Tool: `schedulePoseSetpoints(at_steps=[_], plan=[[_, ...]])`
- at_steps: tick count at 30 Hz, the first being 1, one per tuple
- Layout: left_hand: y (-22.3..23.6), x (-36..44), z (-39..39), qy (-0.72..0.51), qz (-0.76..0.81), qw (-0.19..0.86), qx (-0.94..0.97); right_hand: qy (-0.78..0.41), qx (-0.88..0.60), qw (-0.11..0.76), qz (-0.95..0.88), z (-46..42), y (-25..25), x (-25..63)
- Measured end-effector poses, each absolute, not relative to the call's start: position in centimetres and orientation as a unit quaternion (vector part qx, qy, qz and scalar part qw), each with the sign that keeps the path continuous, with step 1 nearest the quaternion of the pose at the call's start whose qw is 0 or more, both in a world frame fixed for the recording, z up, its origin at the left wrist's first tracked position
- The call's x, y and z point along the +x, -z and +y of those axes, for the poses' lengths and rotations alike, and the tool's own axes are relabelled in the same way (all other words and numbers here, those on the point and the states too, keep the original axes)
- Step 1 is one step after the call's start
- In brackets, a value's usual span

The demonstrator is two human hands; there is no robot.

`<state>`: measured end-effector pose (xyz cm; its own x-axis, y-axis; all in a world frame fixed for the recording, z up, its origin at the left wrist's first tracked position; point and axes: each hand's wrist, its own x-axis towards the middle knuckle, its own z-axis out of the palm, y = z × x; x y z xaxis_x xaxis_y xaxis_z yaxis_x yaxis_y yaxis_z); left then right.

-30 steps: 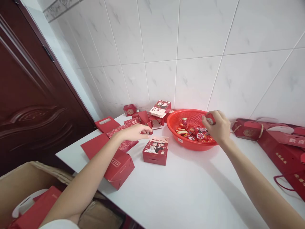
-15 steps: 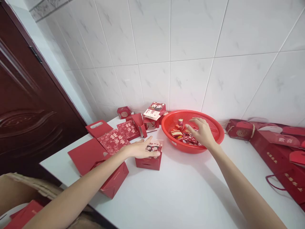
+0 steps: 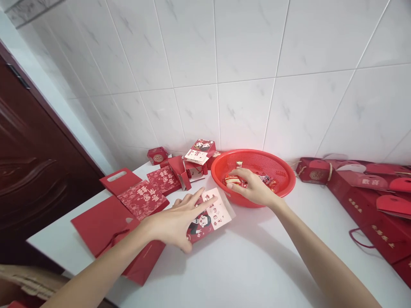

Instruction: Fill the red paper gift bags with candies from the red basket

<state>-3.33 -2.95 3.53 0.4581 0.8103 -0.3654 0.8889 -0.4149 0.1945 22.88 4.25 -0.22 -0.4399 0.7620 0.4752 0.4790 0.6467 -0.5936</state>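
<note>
My left hand (image 3: 170, 222) grips a small red gift box (image 3: 213, 211) printed with a cartoon couple. Its fingers are spread over the box's left side and the thumb is underneath. The box is tipped so that its printed face points up at me, and it rests on the white counter (image 3: 257, 265). My right hand (image 3: 253, 188) reaches into the red plastic basket (image 3: 284, 169). Its fingers are curled down and pinched on wrapped sweets (image 3: 230, 181) at the basket's left side. More sweets (image 3: 268, 180) lie just beyond that hand.
Flat red paper bags (image 3: 96, 220) and a patterned one (image 3: 141, 199) lie left of the box. More small red boxes (image 3: 199, 152) stand against the tiled wall. Large red gift bags (image 3: 369, 201) are piled at the right. A dark wooden door (image 3: 32, 179) stands at the left.
My left hand has taken hold of the cartoon box and tipped it towards me. My right hand has dropped from above the basket rim down onto the sweets. The view has shifted right.
</note>
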Motion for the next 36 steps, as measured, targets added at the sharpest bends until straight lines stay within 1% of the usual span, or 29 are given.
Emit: schedulePoseSetpoints(at_steps=[3,5,8,12,16,19,23,25,28,32,36], plan=[[-4.4,-3.0,-4.4,0.062,0.470,0.174,0.863,-0.224,-0.319,0.354,-0.850,3.7,-0.1,22.5],[-4.8,-2.9,-5.0,0.049,0.456,0.169,0.872,-0.243,-0.307,0.347,-0.852,3.4,-0.3,22.6],[-5.2,-3.1,-5.5,0.039,0.455,0.168,0.873,-0.263,-0.311,0.326,-0.853,3.0,-0.8,23.1],[-5.8,-3.9,-6.3,0.025,0.463,0.171,0.869,-0.251,-0.344,0.300,-0.854,2.3,-1.5,24.2],[-5.9,-4.5,-7.0,-0.012,0.456,0.127,0.881,-0.288,-0.340,0.287,-0.848,1.8,-2.6,25.3],[-5.9,-4.2,-7.0,-0.050,0.437,0.103,0.892,-0.319,-0.322,0.313,-0.834,1.3,-3.6,26.1],[-5.6,-3.4,-6.3,-0.084,0.433,0.124,0.889,-0.439,-0.279,0.348,-0.780,0.8,-4.4,26.9],[-5.4,-3.1,-5.9,-0.088,0.424,0.140,0.890,-0.475,-0.251,0.358,-0.764,0.6,-4.7,27.0],[-4.8,-2.5,-5.4,-0.107,0.396,0.172,0.896,-0.439,-0.253,0.348,-0.789,0.2,-4.8,26.7],[-3.9,-1.5,-5.1,-0.192,0.378,0.208,0.882,-0.372,-0.271,0.302,-0.835,-0.6,-4.6,25.5],[-3.1,-0.5,-4.8,-0.258,0.379,0.219,0.861,-0.307,-0.293,0.298,-0.855,-1.1,-4.2,24.3]])
